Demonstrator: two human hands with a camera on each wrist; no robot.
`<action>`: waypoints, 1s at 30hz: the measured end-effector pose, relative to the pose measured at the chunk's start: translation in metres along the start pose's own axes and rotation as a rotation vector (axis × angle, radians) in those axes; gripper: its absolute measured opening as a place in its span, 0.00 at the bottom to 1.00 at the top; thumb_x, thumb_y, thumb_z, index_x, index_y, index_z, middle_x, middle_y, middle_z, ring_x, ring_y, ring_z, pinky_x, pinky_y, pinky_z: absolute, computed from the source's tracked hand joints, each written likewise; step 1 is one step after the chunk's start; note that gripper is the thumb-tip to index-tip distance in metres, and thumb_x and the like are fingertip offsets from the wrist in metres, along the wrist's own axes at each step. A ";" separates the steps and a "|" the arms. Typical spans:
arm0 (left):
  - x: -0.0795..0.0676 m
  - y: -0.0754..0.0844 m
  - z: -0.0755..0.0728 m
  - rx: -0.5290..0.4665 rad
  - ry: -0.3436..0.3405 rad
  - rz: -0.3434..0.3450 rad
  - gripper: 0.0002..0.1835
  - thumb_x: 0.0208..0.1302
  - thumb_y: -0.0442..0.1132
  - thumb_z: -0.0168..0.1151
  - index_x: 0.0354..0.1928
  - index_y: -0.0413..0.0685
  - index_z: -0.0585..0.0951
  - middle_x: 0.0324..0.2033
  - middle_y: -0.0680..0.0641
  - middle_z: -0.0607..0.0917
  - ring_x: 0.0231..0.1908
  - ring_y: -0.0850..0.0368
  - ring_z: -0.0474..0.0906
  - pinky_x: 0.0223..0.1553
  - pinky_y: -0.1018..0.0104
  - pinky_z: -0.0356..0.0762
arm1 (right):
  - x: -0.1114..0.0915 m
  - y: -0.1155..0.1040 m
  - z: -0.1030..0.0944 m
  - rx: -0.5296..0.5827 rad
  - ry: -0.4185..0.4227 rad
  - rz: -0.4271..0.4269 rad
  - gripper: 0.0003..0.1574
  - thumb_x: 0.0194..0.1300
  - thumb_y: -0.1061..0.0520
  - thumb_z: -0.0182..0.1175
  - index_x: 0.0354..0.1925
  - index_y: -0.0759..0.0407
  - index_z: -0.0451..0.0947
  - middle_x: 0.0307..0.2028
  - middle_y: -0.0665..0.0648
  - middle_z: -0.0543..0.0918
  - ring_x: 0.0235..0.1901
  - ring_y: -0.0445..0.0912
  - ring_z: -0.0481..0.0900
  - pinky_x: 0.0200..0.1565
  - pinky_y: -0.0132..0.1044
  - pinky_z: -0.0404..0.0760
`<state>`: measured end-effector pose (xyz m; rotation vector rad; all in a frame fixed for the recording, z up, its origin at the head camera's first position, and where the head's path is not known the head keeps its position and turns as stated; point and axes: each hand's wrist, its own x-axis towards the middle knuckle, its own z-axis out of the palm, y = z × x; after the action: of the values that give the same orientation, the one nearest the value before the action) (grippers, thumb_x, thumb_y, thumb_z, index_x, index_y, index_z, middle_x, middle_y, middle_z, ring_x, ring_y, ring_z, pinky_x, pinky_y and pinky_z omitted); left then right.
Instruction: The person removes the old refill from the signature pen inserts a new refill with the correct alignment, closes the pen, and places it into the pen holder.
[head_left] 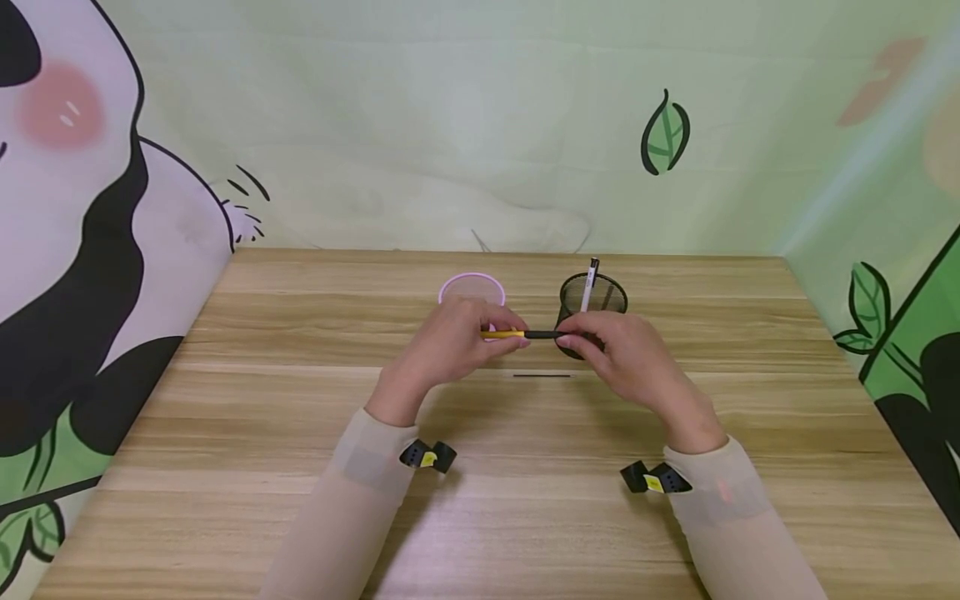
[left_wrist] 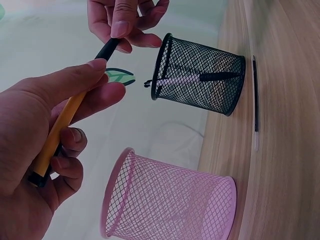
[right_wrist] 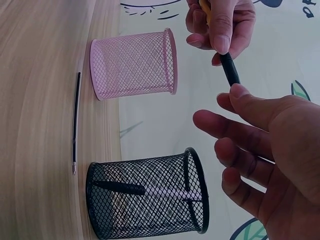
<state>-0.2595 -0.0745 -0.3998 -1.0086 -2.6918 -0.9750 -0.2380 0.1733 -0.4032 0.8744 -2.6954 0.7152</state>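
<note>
Both hands hold a yellow pen with a black grip section (head_left: 540, 334) level above the table. My left hand (head_left: 450, 342) grips the yellow barrel (left_wrist: 67, 112), its lower fingers curled beside it in the left wrist view. At the other end, my right hand (head_left: 633, 358) pinches the black section between thumb and index finger; its other fingers are loosely bent. Below the pen, a thin dark pen refill (head_left: 542, 376) with a clear end (left_wrist: 257, 142) lies on the wood. Whether the pen's two sections are joined, I cannot tell.
Behind the left hand stands a pink mesh pen holder (right_wrist: 135, 65). A black mesh pen holder (left_wrist: 215, 102) stands behind the right hand, with a white-and-black pen (head_left: 589, 287) leaning in it. A printed cloth backdrop (head_left: 420, 125) rises at the wooden table's (head_left: 525, 517) far edge.
</note>
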 end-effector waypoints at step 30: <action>0.000 0.003 -0.001 0.004 -0.002 -0.013 0.09 0.59 0.52 0.68 0.37 0.60 0.88 0.25 0.63 0.84 0.25 0.68 0.75 0.27 0.71 0.73 | 0.001 -0.002 -0.001 -0.010 -0.092 0.016 0.12 0.73 0.51 0.52 0.40 0.51 0.81 0.30 0.45 0.84 0.32 0.41 0.80 0.38 0.42 0.78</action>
<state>-0.2579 -0.0737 -0.3978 -0.9934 -2.7046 -0.9714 -0.2369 0.1718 -0.4013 0.9048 -2.7872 0.6800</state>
